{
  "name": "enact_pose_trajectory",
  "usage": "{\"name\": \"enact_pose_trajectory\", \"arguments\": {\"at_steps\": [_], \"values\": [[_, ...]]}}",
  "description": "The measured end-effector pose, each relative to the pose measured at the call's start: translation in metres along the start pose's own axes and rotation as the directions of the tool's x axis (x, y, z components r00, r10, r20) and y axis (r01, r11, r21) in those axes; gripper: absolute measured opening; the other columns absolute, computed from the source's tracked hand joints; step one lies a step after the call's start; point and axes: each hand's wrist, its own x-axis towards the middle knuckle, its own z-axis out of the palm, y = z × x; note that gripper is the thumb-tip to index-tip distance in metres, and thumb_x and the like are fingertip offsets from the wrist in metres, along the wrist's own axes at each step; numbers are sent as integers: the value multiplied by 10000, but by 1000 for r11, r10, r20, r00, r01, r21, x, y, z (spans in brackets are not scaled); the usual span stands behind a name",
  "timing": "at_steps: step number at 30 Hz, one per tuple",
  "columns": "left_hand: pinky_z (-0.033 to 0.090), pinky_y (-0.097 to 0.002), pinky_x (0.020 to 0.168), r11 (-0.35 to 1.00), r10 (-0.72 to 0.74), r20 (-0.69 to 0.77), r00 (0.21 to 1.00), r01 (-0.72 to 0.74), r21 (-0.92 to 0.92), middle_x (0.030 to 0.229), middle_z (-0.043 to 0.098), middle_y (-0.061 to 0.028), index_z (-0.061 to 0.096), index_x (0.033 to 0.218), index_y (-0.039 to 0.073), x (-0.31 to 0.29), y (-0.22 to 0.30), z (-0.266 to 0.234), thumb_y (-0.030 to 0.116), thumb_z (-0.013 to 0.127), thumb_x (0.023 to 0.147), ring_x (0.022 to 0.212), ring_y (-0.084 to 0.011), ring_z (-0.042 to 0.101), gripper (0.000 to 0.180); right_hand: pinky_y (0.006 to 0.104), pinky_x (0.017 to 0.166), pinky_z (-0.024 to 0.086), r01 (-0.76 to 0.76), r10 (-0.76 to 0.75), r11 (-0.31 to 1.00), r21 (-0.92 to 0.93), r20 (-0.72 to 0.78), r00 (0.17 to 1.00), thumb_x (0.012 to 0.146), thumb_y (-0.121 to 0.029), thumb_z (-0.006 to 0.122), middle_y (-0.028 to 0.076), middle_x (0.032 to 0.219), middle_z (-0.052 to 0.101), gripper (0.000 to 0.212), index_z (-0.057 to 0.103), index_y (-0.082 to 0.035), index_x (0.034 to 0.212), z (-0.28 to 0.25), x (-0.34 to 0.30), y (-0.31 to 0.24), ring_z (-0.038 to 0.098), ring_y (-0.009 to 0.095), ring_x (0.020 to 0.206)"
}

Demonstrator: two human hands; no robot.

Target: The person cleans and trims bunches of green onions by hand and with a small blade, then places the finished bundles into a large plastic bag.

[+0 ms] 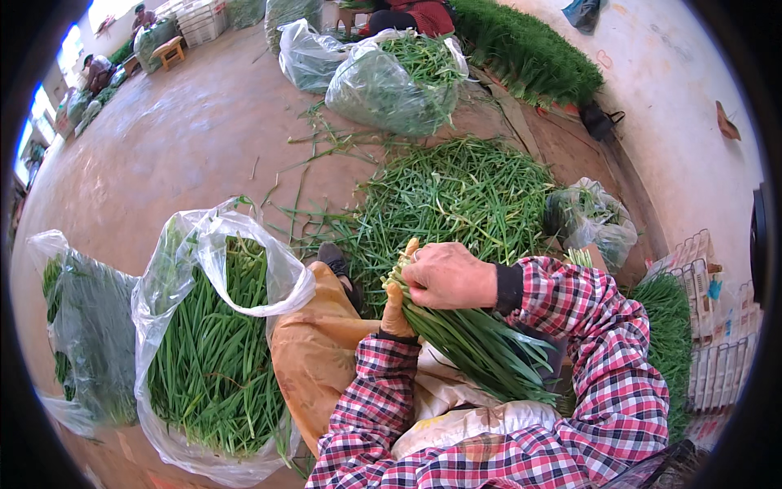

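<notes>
A bunch of garlic chives (481, 346) lies slantwise over my lap, its pale cut ends up and to the left, its long flat green leaves trailing down to the right. My left hand (396, 311), in a yellowish glove, is wrapped round the bunch near the pale ends. From above, my bare right hand (450, 275) closes over the same end with curled fingers; the tips are partly hidden. A ring shows on one finger. Beyond my hands spreads a heap of loose green leaves (456, 191) on the floor.
At my left stand an open clear bag (208, 350) of chives and another filled bag (94, 334). Further bags (391, 85) lie ahead by a seated person. On the right are a small bag (599, 224), stacked chives (664, 326) and white plastic crates (717, 363) by the wall.
</notes>
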Motion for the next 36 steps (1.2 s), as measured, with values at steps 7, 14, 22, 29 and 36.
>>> {"name": "enact_pose_trajectory", "arguments": {"at_steps": [7, 14, 22, 29, 36], "values": [[498, -379, 801, 994, -60, -138, 989, 72, 87, 992, 624, -160, 369, 1340, 76, -1, -2, -7, 584, 469, 857, 882, -270, 597, 707, 273, 576, 444, -40, 220, 858, 512, -297, 929, 721, -116, 627, 57, 651, 556, 94, 570, -46, 694, -26, 28, 30, 532, 130, 603], [507, -429, 788, 1000, -3, -131, 991, -1, -28, 1020, 618, -167, 368, 1346, 156, 3, -7, -9, 568, 494, 857, 897, -277, 601, 651, 368, 555, 455, -652, -235, 534, -539, -835, 498, 809, -125, 592, 63, 751, 561, 76, 554, -77, 853, -166, -12, 115, 573, 241, 687], [405, -431, 946, 995, 12, -198, 980, 8, 100, 1223, 504, -123, 336, 1380, 120, -3, -6, -17, 597, 410, 881, 1104, -260, 495, 694, 407, 643, 481, -63, 65, 997, 38, -73, 995, 758, -289, 646, 129, 751, 602, 227, 606, -70, 804, 13, -30, -19, 605, 302, 753], [349, -387, 1028, 993, 118, -166, 979, -118, 14, 1293, 450, -71, 307, 1391, 133, -4, -17, -22, 682, 461, 800, 1152, -228, 464, 821, 418, 610, 475, 37, 25, 950, 311, -194, 981, 793, -168, 550, 185, 684, 591, 157, 580, -16, 816, 9, 1, -4, 611, 318, 681], [495, -427, 859, 996, 34, -166, 986, -19, 89, 1196, 532, -96, 356, 1336, 179, -11, 1, 4, 408, 599, 856, 1006, -245, 568, 585, 413, 657, 493, -309, 334, 886, 346, -13, 942, 902, -440, 467, 253, 776, 609, 477, 589, 21, 875, -23, -15, 29, 627, 347, 744]]}}
